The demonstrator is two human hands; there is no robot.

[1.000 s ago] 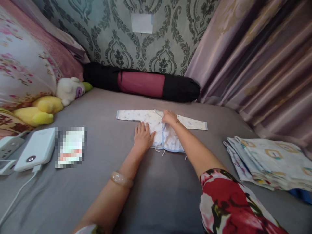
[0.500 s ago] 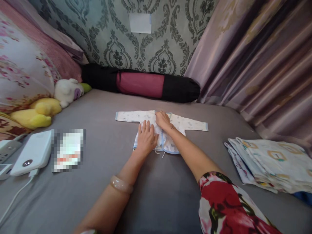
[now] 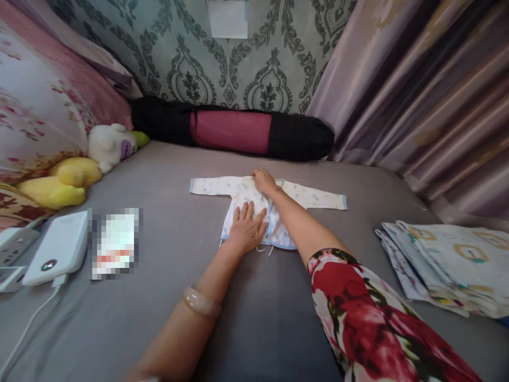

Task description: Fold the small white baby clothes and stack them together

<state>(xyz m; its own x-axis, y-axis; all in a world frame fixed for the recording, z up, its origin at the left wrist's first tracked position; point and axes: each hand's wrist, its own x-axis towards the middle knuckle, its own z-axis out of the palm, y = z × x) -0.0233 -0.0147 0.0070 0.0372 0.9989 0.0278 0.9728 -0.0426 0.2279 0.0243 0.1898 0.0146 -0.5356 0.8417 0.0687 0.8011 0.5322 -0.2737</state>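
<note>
We see a small white cotton jacket with faint prints and blue edging (image 3: 240,192) lying front up near the middle of a smooth grey sheet (image 3: 167,223), both sleeves stretched outward and thin white ties showing at the hem. Our left hand (image 3: 248,228) lies palm down on its lower front, fingers spread and open. Our right hand (image 3: 263,181) is at the neckline with its fingers curled; we cannot tell whether they pinch the fabric. A pale, glossy bangle (image 3: 201,302) rings our left forearm, and a red floral sleeve (image 3: 369,307) covers part of our right arm.

Well to the right we have a stack of folded, patterned cloths (image 3: 461,265). To the left lie a pixelated pale card (image 3: 115,244) and a white rectangular power bank (image 3: 58,246) with a white cable plugged in. Beyond the jacket, a long black roll-shaped bag with a maroon panel (image 3: 230,131) lies along the patterned grey-green wall (image 3: 191,58).
</note>
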